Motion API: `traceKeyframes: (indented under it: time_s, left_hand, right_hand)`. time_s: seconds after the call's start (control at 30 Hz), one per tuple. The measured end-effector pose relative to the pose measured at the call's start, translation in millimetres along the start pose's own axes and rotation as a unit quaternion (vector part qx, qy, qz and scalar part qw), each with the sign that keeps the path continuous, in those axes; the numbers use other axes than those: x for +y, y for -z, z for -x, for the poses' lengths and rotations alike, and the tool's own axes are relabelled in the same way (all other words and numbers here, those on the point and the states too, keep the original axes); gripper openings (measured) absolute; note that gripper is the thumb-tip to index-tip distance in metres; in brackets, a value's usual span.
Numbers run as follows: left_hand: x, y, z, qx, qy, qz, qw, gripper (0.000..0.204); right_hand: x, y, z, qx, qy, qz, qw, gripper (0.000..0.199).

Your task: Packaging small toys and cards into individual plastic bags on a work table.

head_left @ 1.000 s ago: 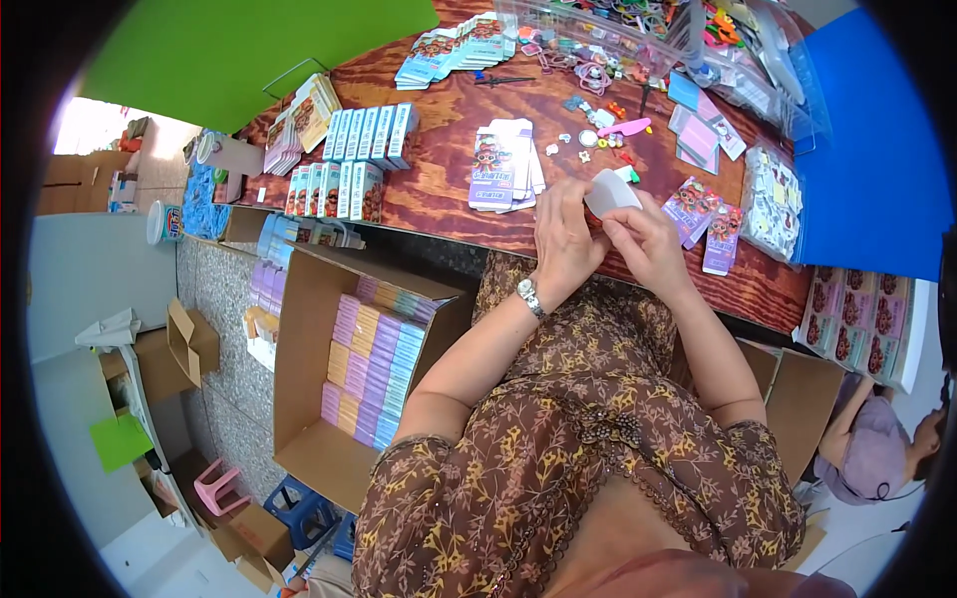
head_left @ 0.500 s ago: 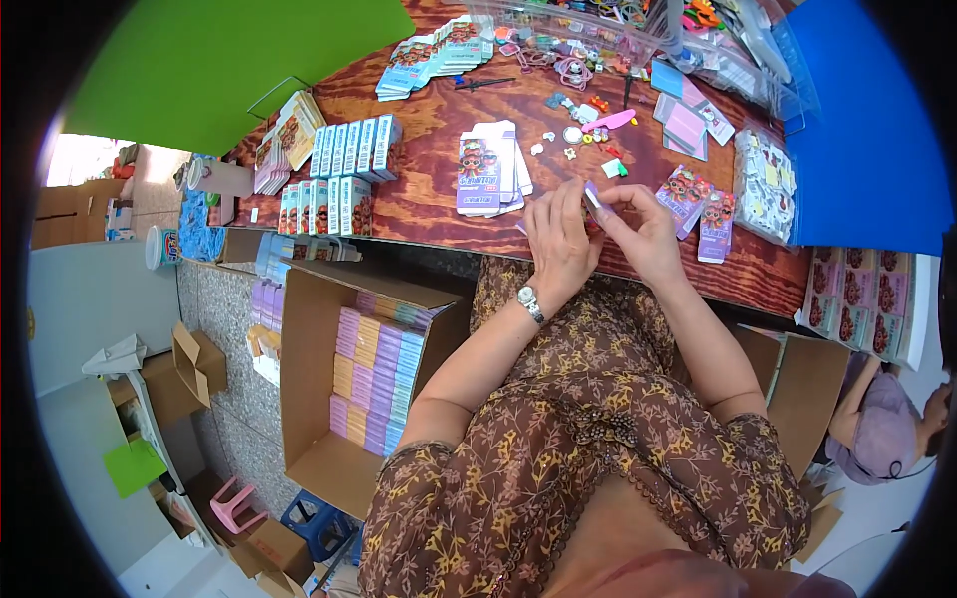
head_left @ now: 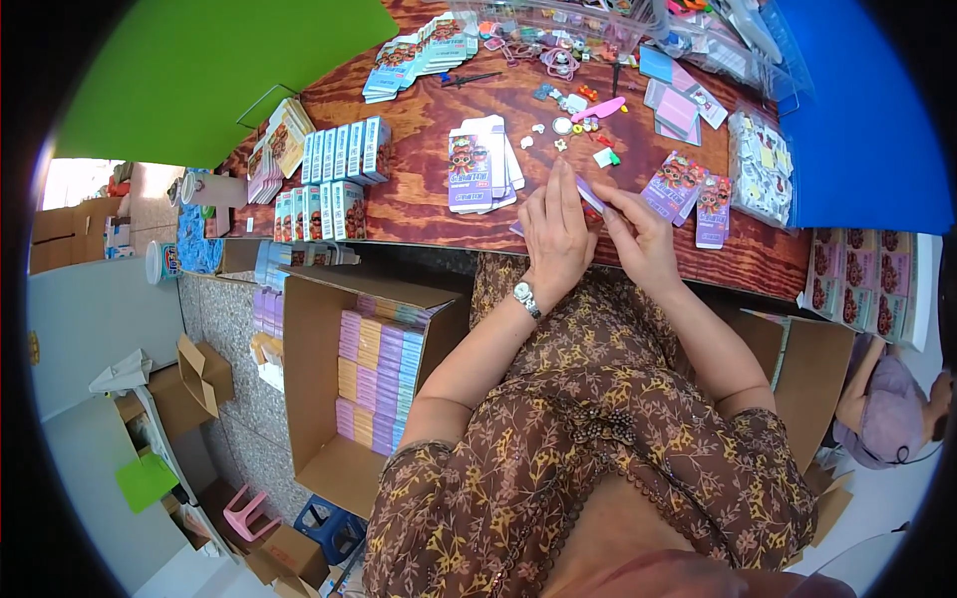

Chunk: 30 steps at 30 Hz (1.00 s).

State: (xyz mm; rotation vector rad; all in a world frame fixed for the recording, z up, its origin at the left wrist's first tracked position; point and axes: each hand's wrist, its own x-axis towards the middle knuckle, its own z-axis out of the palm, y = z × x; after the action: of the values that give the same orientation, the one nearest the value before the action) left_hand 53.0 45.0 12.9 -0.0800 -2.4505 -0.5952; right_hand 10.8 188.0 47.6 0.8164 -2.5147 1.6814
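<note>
Near the front edge of the wooden table, my two hands meet around a small purple cardboard box (head_left: 588, 193), which is partly hidden by the fingers. My left hand (head_left: 560, 237) lies against its left side, fingers long and close together. On the other side, my right hand (head_left: 643, 237) grips the box by its edge between thumb and bent fingers. A pile of flat purple cartons (head_left: 471, 199) lies to the left of my hands. To their right rest more flat purple cartons (head_left: 712, 227).
Small trinkets and a pink plastic knife (head_left: 598, 109) are scattered beyond my hands. Finished-looking boxes (head_left: 344, 149) stand in rows at left. A bag of white pieces (head_left: 762, 169) lies at right. Below the table edge sits a large cardboard carton (head_left: 324, 463) of packed boxes.
The purple box has turned within my hands, and its pale end is less visible. My left fingers have straightened along it. The whole view has shifted slightly.
</note>
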Motion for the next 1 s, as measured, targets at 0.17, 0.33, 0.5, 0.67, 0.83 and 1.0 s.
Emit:
traceKeyframes:
  time_s: [0.17, 0.33, 0.5, 0.67, 0.83, 1.0]
  left_hand:
    - [0.5, -2.8, -1.8, 0.007, -0.004, -0.040, 0.999, 0.093]
    - [1.6, -10.2, -0.3, 0.018, -0.001, -0.083, 0.996, 0.086]
    - [-0.9, -1.7, -9.9, -0.036, -0.018, -0.041, 0.998, 0.076]
    - [-81.4, -3.0, -25.0, 0.013, 0.099, -0.127, 0.987, 0.104]
    - [-116.1, -2.9, -40.4, -0.082, 0.242, -0.192, 0.948, 0.107]
    - [-116.3, 0.7, -41.0, -0.076, 0.297, -0.132, 0.943, 0.112]
  right_hand:
    - [-9.0, -8.8, 12.0, 0.023, -0.045, -0.063, 0.997, 0.042]
    - [-8.9, -16.7, 18.3, 0.033, 0.001, 0.021, 0.999, 0.041]
    - [19.6, -0.7, 9.0, 0.004, -0.108, -0.055, 0.993, 0.040]
    - [78.8, 72.8, -15.1, 0.110, -0.118, -0.093, 0.983, 0.039]
    - [108.6, 121.9, -27.7, 0.131, -0.145, 0.027, 0.980, 0.044]
    - [88.4, 106.8, -32.7, 0.121, 0.030, 0.366, 0.922, 0.050]
